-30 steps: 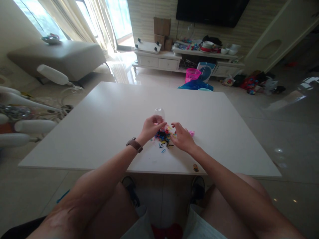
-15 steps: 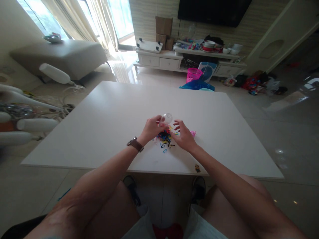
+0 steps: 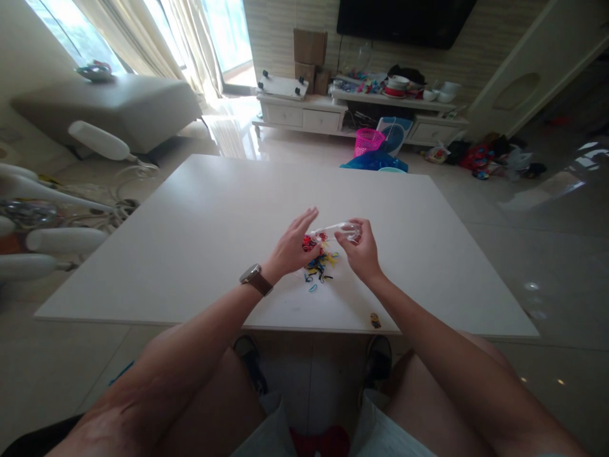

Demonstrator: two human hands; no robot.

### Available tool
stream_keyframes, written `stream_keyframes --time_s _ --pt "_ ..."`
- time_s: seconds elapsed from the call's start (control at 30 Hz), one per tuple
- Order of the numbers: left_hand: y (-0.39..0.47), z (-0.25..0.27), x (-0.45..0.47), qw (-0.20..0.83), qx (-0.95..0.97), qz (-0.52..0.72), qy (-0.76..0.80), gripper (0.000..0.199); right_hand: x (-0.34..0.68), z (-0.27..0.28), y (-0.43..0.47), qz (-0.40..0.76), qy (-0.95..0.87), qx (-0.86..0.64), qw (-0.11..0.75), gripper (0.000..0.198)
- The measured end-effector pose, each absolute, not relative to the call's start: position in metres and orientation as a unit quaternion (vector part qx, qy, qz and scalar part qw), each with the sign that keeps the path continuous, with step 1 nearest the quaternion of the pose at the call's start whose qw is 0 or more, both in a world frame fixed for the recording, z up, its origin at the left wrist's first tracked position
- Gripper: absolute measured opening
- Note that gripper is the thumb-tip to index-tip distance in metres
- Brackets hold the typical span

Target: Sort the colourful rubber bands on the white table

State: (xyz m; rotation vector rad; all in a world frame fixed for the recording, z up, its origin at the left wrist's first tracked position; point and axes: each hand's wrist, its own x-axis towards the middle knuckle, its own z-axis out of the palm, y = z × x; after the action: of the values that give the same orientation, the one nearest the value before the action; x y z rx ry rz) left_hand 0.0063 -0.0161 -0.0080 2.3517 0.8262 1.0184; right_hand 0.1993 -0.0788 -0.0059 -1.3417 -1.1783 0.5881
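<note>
The clear plastic container (image 3: 343, 229), held in the left hand (image 3: 291, 249) 0.5 s ago, now lies tipped sideways above the colourful rubber bands (image 3: 318, 261) on the white table (image 3: 200, 241), pinched by the right hand (image 3: 361, 252), left fingers now spread flat.

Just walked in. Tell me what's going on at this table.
A person sits at a white table with a small heap of colourful rubber bands in front of them. The right hand holds a small clear plastic container tipped on its side above the heap. The left hand, a watch on its wrist, is open with fingers spread, resting beside the bands.
</note>
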Motion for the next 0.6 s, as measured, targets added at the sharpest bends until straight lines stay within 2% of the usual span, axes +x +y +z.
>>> stream_keyframes --time_s 0.07,0.2,0.33,0.47,0.6 --pt "-0.0164 -0.0069 0.0053 0.24 0.871 0.322 0.283 0.066 0.2008 -0.0071 -0.0771 0.25 -0.492 -0.582 0.597 0.053" --pt "-0.0164 -0.0056 0.0047 0.224 0.838 0.388 0.312 0.077 0.2009 -0.0091 -0.0768 0.249 -0.49 -0.583 0.598 0.052" --pt "-0.0174 -0.0067 0.0044 0.253 0.867 0.304 0.302 0.07 0.2004 -0.0095 -0.0777 0.251 -0.491 -0.583 0.596 0.052" --pt "-0.0175 -0.0085 0.0052 0.231 0.85 0.347 0.322 0.08 0.1997 -0.0081 -0.0784 0.241 -0.499 -0.587 0.59 0.052" --pt "-0.0176 -0.0093 0.0057 0.244 0.862 0.312 0.316 0.058 0.1991 -0.0073 -0.0794 0.248 -0.516 -0.575 0.585 0.053"
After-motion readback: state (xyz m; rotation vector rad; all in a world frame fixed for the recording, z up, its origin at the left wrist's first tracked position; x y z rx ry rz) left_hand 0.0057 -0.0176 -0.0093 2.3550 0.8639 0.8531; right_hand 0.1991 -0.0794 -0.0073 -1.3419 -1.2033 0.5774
